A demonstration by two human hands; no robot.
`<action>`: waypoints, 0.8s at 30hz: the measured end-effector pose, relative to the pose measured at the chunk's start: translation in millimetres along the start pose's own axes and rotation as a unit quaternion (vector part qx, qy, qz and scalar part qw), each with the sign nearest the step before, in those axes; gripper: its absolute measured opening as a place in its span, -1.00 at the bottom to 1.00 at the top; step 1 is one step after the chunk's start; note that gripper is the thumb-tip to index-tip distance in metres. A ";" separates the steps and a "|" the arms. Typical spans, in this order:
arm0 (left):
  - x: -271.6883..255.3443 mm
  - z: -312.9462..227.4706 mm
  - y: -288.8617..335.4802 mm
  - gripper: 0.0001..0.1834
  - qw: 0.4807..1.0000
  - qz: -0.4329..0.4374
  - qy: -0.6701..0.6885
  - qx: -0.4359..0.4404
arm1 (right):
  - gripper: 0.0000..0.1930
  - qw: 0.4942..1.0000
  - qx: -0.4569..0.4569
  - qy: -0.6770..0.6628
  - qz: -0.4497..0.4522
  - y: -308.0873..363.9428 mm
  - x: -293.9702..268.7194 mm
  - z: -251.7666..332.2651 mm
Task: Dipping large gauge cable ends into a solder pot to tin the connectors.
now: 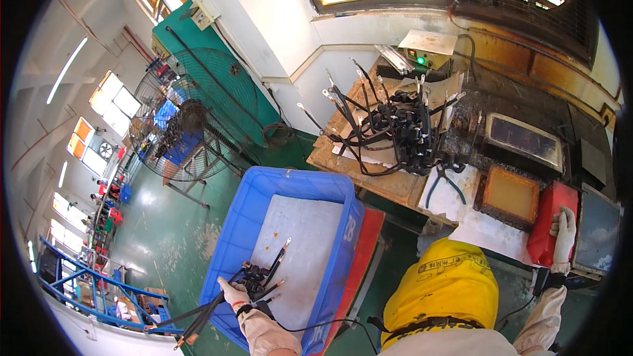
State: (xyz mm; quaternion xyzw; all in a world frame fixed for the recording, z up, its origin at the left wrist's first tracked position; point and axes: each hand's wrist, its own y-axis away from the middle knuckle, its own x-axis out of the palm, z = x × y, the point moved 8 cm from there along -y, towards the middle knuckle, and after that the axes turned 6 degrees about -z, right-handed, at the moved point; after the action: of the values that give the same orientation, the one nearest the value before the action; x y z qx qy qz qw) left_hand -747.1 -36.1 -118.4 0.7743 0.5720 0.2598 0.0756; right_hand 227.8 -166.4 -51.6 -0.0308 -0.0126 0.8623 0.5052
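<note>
My left hand (234, 293), in a white glove, is closed around a bundle of black cables (253, 279). The bundle hangs over the near left part of a blue plastic bin (285, 176). Some of its ends carry bare metal lugs, and long black tails run out past the bin's left side. A pale sheet (297, 224) lines the bin. At the far right, my gloved right hand (564, 232) lies on a red box-shaped piece (544, 221), fingers stretched along it.
A tangled pile of black lugged cables (402, 125) sits on the wooden bench. Beside it are teal-handled pliers (446, 183), an amber-filled square tray (510, 196) and a dark framed tray (524, 140). A control box (425, 59) stands behind. A large floor fan (191, 118) is left.
</note>
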 end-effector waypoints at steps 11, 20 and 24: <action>-23.6 14.7 -44.7 -0.61 0.986 0.084 -0.100 0.101 | -0.79 0.999 -0.017 0.043 -0.018 -1.1 6.1 6.5; 65.3 -59.2 83.8 -0.54 0.939 0.027 -0.238 0.248 | -0.77 0.999 0.018 0.012 0.035 -1.4 13.7 12.3; 117.5 -95.4 148.9 -0.60 0.938 0.129 -0.088 0.309 | -0.76 0.997 -0.046 0.062 -0.016 -2.0 1.8 30.4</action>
State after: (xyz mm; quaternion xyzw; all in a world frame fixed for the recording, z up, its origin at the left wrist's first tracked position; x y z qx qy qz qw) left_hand -642.8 5.7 61.9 0.8467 0.5102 0.0087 -0.1511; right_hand 226.7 -163.6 -21.2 -0.1072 -0.0217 0.8490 0.5170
